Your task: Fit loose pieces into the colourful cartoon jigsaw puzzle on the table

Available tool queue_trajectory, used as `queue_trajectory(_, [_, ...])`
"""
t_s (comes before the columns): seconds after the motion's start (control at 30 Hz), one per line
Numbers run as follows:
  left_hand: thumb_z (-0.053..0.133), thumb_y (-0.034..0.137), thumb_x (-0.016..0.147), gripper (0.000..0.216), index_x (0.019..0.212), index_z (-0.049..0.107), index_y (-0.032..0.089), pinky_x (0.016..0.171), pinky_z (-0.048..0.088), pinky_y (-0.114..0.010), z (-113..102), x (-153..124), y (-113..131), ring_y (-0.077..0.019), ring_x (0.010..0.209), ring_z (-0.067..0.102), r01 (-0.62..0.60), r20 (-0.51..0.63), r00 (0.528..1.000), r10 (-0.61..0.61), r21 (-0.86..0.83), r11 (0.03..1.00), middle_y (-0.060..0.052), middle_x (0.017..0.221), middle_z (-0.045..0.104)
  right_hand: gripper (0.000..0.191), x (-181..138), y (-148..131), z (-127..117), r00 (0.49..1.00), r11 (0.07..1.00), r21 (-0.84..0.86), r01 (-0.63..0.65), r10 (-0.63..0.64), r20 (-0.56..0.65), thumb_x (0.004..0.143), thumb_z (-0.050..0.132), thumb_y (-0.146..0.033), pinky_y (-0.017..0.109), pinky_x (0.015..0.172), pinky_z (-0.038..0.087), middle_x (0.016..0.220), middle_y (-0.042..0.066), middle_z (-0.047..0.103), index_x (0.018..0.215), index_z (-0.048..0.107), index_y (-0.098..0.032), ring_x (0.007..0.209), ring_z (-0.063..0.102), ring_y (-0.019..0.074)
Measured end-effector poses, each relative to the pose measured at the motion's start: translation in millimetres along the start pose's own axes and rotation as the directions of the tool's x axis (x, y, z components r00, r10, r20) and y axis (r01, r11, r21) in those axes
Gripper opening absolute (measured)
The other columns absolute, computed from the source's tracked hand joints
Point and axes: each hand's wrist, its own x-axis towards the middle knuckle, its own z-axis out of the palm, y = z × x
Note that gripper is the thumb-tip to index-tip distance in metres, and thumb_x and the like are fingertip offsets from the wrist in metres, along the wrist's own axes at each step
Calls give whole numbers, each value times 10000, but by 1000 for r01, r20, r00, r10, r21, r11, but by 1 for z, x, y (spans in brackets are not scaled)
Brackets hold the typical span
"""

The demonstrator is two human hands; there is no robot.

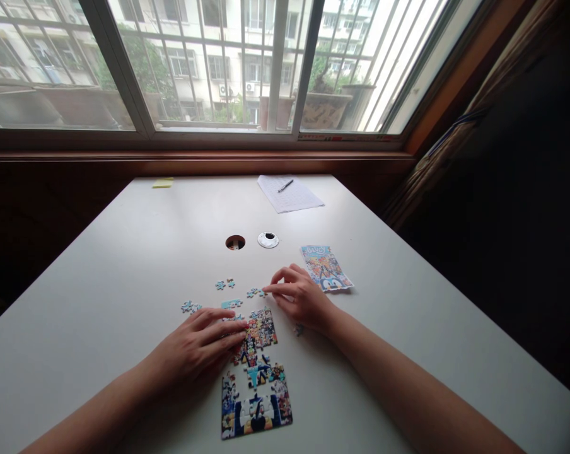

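Note:
A partly joined colourful jigsaw (255, 378) lies on the white table (124, 265) near its front edge. My left hand (200, 343) rests flat on the jigsaw's upper left part, fingers stretched out and holding nothing. My right hand (298, 296) reaches left, its fingertips pinched on a loose blue piece (255, 292). Other loose blue pieces lie close by: a pair (225, 284) farther back, one (190, 307) at the left, one (231, 304) just above my left fingers. A small piece (298, 329) lies under my right wrist.
A picture card (325, 268) lies right of my right hand. Behind are a round cable hole (235, 242) and its white cap (268, 239). A sheet of paper (292, 195) with a pen (285, 185) and a yellow sticky note (162, 183) lie near the window.

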Motion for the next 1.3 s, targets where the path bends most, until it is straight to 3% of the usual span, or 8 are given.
queue_trajectory(0.23, [561, 197, 982, 480, 1449, 482, 278, 1056, 458, -408, 1, -2, 0, -252, 1342, 456, 1, -5, 1000, -2, -18, 1000, 26, 1469, 542, 287, 0, 16, 0, 978, 990, 39, -135, 140, -154, 898, 574, -93, 396, 880, 468, 953, 53, 654, 1038, 756, -267, 918, 574, 220])
queue_trajectory(0.63, [556, 196, 987, 477, 1451, 482, 278, 1067, 448, -405, 3, -3, -1, -254, 1353, 446, 1, -7, 1000, -1, -34, 999, 24, 1479, 532, 290, -1, 15, 1, 981, 982, 41, -185, 187, -44, 846, 612, -77, 379, 858, 483, 971, 50, 633, 998, 754, -279, 924, 570, 213])
queue_trajectory(0.9, [566, 204, 984, 453, 1428, 505, 273, 1060, 458, -404, 4, -2, -2, -251, 1339, 473, -3, -29, 1000, 1, -43, 999, -6, 1434, 578, 259, 2, 8, 1, 996, 995, -28, -91, 91, -24, 914, 613, -163, 410, 889, 460, 1032, 60, 631, 1117, 717, -285, 956, 538, 227])
queue_trajectory(1.3, [560, 196, 982, 429, 1403, 531, 274, 1051, 468, -390, 4, -2, -3, -245, 1327, 491, -19, -59, 998, 15, -66, 998, -18, 1400, 606, 255, 3, 5, 6, 999, 998, -48, -34, 34, -11, 931, 579, -139, 401, 845, 438, 1028, 61, 650, 1081, 729, -280, 946, 522, 230])
